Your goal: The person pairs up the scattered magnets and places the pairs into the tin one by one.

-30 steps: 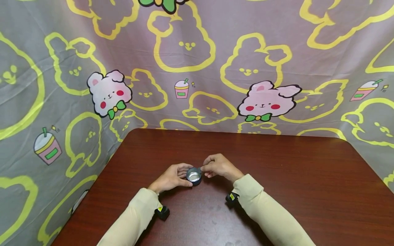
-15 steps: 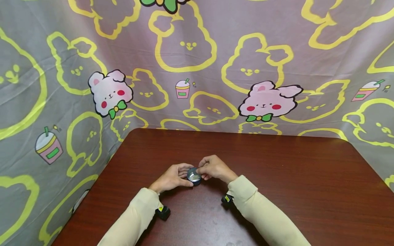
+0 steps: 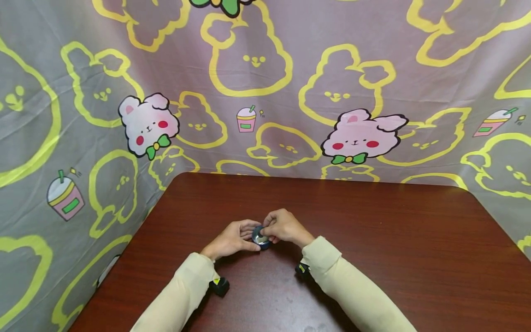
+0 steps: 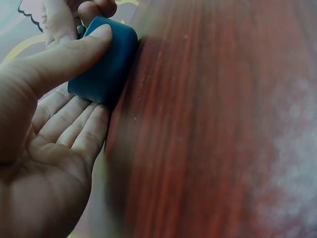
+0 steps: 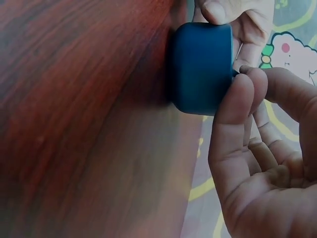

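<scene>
A small round dark-blue container (image 3: 263, 246) with a shiny metallic top sits on the table. My left hand (image 3: 232, 240) grips its left side, thumb along the near wall and fingers behind. In the left wrist view the thumb lies across the smooth blue container (image 4: 111, 64). My right hand (image 3: 287, 227) is over its right side, pinching a small dark piece (image 5: 237, 72) between thumb and forefinger, right at the top of the container. The fingertips cover most of that piece, so its kind is hidden.
The dark red-brown wooden table (image 3: 373, 244) extends to both sides and behind the hands. A printed cloth (image 3: 290, 106) with bears, rabbits and cups hangs along the table's back and left. Black wrist cameras (image 3: 221, 286) sit under both cuffs.
My right hand has moved left, from the container's right rim to over its shiny top, with the small dark piece pinched. My left hand and the container stay in place.
</scene>
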Demonstrator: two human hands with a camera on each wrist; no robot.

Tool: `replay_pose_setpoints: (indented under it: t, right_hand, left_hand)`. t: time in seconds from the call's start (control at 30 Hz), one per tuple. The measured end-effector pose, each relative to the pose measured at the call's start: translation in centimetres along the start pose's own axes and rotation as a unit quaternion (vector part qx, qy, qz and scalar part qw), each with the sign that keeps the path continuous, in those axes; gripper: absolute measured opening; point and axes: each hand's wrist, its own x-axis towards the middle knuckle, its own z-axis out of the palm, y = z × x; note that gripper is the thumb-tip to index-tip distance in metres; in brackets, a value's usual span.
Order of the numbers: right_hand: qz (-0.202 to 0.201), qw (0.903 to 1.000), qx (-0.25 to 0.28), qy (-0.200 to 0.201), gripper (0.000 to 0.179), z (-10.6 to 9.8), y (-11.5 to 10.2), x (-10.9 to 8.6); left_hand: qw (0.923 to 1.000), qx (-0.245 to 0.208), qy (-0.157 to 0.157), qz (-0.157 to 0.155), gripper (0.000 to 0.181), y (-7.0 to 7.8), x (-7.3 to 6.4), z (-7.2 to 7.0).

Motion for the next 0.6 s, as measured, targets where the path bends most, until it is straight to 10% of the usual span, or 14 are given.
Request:
replay_pose_setpoints:
  t: [0.43,0.6]
  right_hand:
    - [0.007,0.9994,0.022,0.027,0.01,-2.4,0.0,-1.0]
    - [-0.005,0.9996,-0.004,0.026,0.011,-3.9,0.5,-1.6]
  left_hand:
    - [0.9997,0.022,-0.003,-0.005,0.064,0.3,0.3,-0.1]
    - [0.9916,0.125,-0.007,0.031,0.07,1.1,0.1,-0.2]
